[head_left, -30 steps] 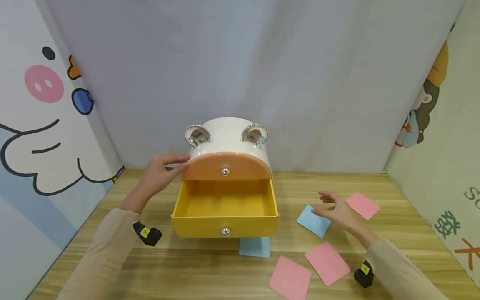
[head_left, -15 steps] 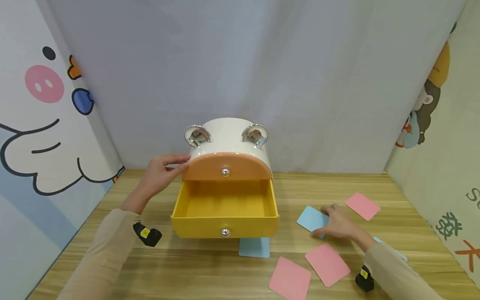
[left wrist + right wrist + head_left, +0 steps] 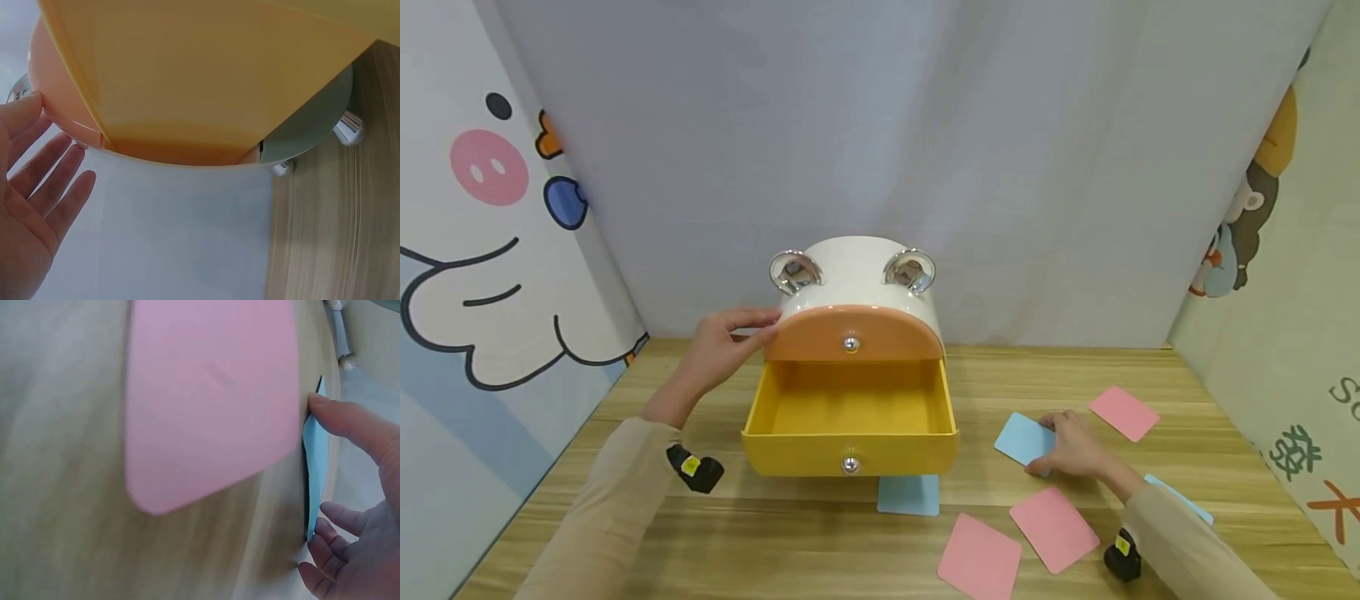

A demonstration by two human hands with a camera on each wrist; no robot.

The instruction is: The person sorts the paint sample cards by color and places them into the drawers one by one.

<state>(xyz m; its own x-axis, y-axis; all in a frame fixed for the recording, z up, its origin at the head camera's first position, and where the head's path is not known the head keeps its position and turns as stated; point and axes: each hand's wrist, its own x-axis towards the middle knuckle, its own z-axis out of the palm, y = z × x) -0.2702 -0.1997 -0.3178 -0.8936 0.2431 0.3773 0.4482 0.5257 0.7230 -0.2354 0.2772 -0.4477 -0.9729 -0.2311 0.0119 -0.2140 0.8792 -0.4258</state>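
A white storage box (image 3: 859,275) with silver ears stands mid-table, its orange top drawer (image 3: 820,337) pushed in and its yellow lower drawer (image 3: 790,454) pulled out with nothing inside. My left hand (image 3: 718,350) rests against the box's left side. Its thumb touches near the orange front in the left wrist view, and the fingers (image 3: 47,169) are fairly straight. To the right of the box, my right hand (image 3: 1075,446) pinches a light blue card (image 3: 1024,437) by its edges. The right wrist view shows this blue card (image 3: 317,462) slightly bent between thumb and fingertips.
Two pink cards (image 3: 980,557) (image 3: 1055,530) lie at the front right, and another pink card (image 3: 1124,413) sits farther back. One blue card (image 3: 908,495) is partly under the yellow drawer. Another blue card (image 3: 1180,500) shows beside the right sleeve. Printed walls flank the wooden table (image 3: 760,550).
My right hand has come down onto the blue card and its thumb and fingers have closed on the edges. The blue card by the sleeve has come into sight. The left hand stays put.
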